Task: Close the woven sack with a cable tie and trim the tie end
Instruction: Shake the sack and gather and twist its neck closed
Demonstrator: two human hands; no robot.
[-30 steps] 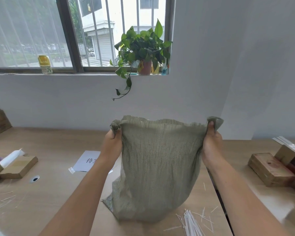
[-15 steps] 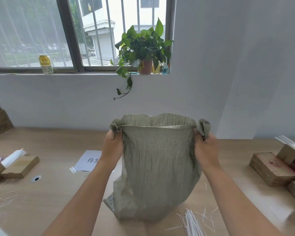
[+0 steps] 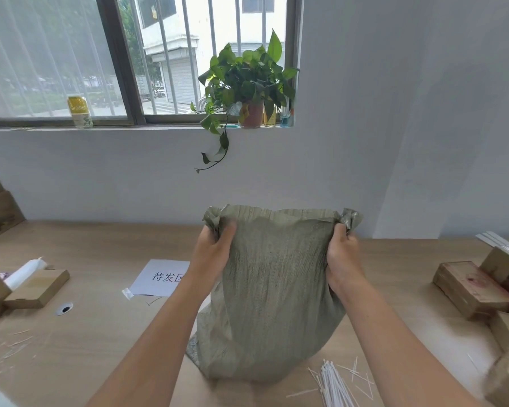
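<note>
A grey-green woven sack (image 3: 274, 295) stands upright on the wooden table (image 3: 100, 333) in front of me, bulging at the bottom. My left hand (image 3: 213, 251) grips the left corner of its mouth, and my right hand (image 3: 341, 257) grips the right corner; bunched fabric sticks up above both fists. The mouth edge runs slack between them. A bundle of white cable ties (image 3: 334, 386) lies on the table at the lower right, beside the sack's base. No cutting tool is visible.
A white paper sheet (image 3: 159, 277) with printed characters lies left of the sack. Wooden blocks (image 3: 473, 289) are stacked at the right edge, and a wooden block (image 3: 37, 287) with a white tube (image 3: 24, 273) sits at the left. Loose tie offcuts (image 3: 356, 374) scatter nearby.
Both hands have drawn inward, mostly the right one moving left, so the sack's mouth is narrower and its top edge has gone slack and wavy.
</note>
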